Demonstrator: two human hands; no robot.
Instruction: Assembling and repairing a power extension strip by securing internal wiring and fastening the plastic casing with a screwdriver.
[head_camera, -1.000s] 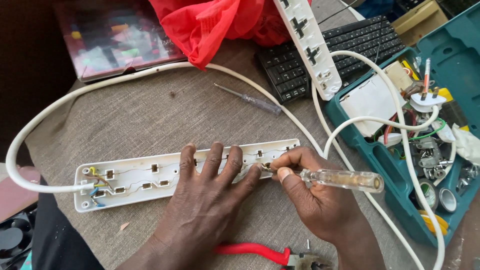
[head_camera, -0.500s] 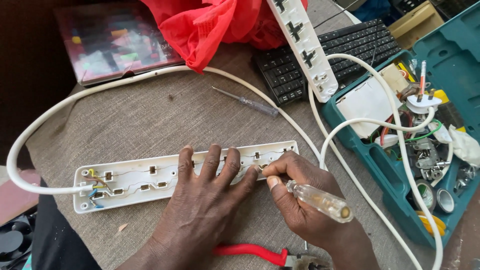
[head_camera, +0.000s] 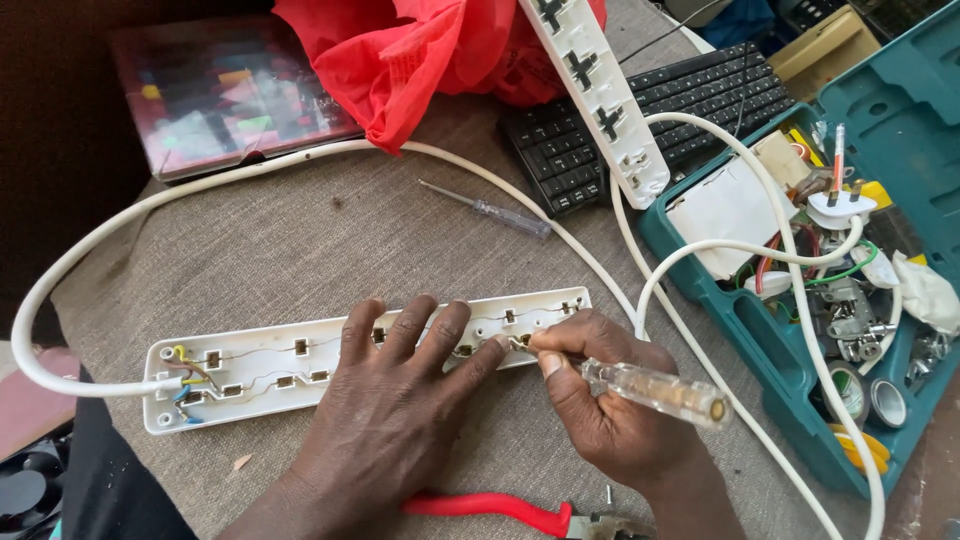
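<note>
An opened white power strip base (head_camera: 270, 365) lies on the grey cloth with its brass contacts and wires showing. My left hand (head_camera: 385, 420) lies flat on its middle, fingers spread, pinning it down. My right hand (head_camera: 600, 405) grips a screwdriver with a clear handle (head_camera: 665, 392); its tip sits at a contact near the strip's right end, between my two hands. The strip's white cable (head_camera: 90, 270) loops off its left end around the cloth.
Red-handled pliers (head_camera: 500, 510) lie at the near edge. A small clear-handled screwdriver (head_camera: 490, 210) rests on the cloth. The strip's white cover (head_camera: 595, 95), a black keyboard (head_camera: 660, 110), red cloth (head_camera: 420, 50) and a teal toolbox (head_camera: 800, 340) of parts sit behind and right.
The screwdriver handle has swung from pointing right to angling down toward me. My left hand has stayed pressed on the strip.
</note>
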